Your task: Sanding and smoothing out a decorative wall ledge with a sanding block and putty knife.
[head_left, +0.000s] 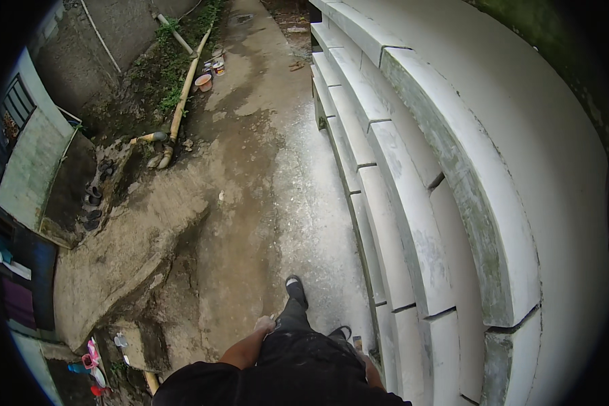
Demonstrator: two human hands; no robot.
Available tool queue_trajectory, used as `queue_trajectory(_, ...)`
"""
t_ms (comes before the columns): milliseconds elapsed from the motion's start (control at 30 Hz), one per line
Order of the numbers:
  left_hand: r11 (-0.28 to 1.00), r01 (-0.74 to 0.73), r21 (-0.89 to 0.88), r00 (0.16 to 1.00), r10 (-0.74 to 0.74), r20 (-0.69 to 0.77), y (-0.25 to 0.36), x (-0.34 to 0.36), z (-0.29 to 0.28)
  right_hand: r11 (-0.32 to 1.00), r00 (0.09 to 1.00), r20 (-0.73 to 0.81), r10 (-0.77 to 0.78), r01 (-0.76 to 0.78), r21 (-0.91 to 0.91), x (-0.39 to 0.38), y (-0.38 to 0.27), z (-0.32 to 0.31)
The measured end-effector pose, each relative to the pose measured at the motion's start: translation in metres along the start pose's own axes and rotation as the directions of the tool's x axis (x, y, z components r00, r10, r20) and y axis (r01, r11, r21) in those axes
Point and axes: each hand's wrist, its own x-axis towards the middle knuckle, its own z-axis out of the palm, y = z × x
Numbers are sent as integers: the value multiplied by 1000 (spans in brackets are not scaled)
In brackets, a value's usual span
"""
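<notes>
My left hand [265, 323] hangs beside my left thigh, with pale dust on it. Its fingers are too small and turned away to read. Low by my right leg, something flat and greyish, like a scraper blade [357, 343], sticks up from my right hand [365, 354], which is mostly hidden by my body. Just right of that hand run long white stepped ledges [392, 250], split by dark joints. Grey-green patches show on the outer faces of the upper ledge [480, 237].
Whitish powder covers the concrete path [311, 196] beside the ledges. Along the left lie a yellowish pipe [183, 101], an orange basin [204, 82] and small tubs [218, 68]. A raised, broken concrete slab [125, 237] borders the path; dark shoes [92, 196] lie by a doorway.
</notes>
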Motion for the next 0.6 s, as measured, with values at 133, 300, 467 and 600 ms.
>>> queue_trajectory(133,998,-18,52,995,13,103,17,66,-60,973,994,34,-107,112,-200,53,-84,60)
queue_trajectory(300,913,-198,-357,978,207,-11,52,135,-137,792,966,85,-245,250,-558,83,-191,111)
queue_trajectory(467,906,-278,-318,960,256,-110,45,197,-181,709,919,180,-350,386,-591,102,-299,169)
queue_trajectory(600,831,-94,-548,995,97,-23,17,244,-180,727,904,311,-293,422,-541,95,-387,228)
